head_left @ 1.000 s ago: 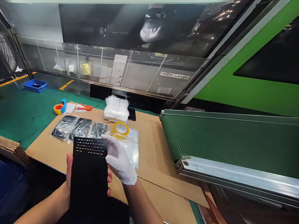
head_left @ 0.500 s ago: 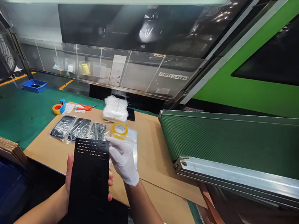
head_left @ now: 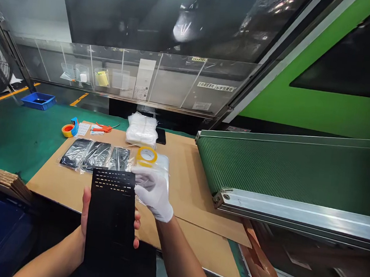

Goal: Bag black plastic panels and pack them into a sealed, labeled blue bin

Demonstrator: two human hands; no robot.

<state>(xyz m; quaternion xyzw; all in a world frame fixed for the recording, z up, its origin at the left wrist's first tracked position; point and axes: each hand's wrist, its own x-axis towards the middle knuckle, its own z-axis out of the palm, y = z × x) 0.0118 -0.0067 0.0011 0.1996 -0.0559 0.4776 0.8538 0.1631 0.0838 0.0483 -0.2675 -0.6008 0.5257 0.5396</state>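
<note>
Black panel (head_left: 110, 219): flat, slotted rows near top, upright above bench edge.
Left hand (head_left: 84, 216): clamped around panel.
Right hand (head_left: 153, 192): white-gloved, closed on panel's upper right edge.
Surface: cardboard sheet (head_left: 195, 192) on green bench.
Room: conveyor belt (head_left: 294, 172) at right.

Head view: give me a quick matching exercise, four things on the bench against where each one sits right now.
Things:
1. black slotted panel
2. yellow tape roll
3. blue tray
4. orange-handled scissors

Places:
A. far left on the green mat
B. on clear bags, just beyond the gloved right hand
C. held upright by the bare left hand
D. far edge of the cardboard sheet

Pairs: 1-C, 2-B, 3-A, 4-D
</note>
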